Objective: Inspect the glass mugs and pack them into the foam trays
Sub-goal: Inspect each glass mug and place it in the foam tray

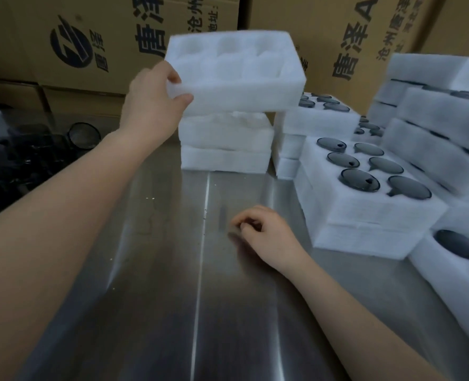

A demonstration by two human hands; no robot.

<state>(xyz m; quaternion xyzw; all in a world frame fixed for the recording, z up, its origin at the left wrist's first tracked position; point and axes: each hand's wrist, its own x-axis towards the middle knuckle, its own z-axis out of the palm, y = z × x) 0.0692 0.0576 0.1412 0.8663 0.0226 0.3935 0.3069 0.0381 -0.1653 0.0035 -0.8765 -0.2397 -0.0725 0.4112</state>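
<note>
We have the left hand (156, 100) out toward 12 o'clock, thumb below and fingers on top, clamped on the near left corner of an empty foam tray (241, 67). The tray is in the air, just above the stack of spare trays (225, 144). It is level enough, but held by one corner only, and the picture is blurred there. The right hand (263, 232) rests on the steel table (173, 284) a little toward 4 o'clock of centre. Its fingers are loosely curled and we can see nothing in them. The glass mugs (83, 134) waiting for inspection stand as a dark cluster at 9 o'clock. Others already sit mouth-up in a filled tray (370, 213) at 3 o'clock, with more filled trays stacked behind it. By our reading, the step in hand is fetching a fresh tray. To do it well, we should bring the right hand up to the opposite edge, because foam pinched at one corner bends and may tear. We should also check that only one tray has come away from the stack. Then we set it down flat, pockets upward, on the bare steel in front of us. There it lies between the loose mugs at 9 o'clock and the packed trays at 3 o'clock, so each mug has a short trip.
</note>
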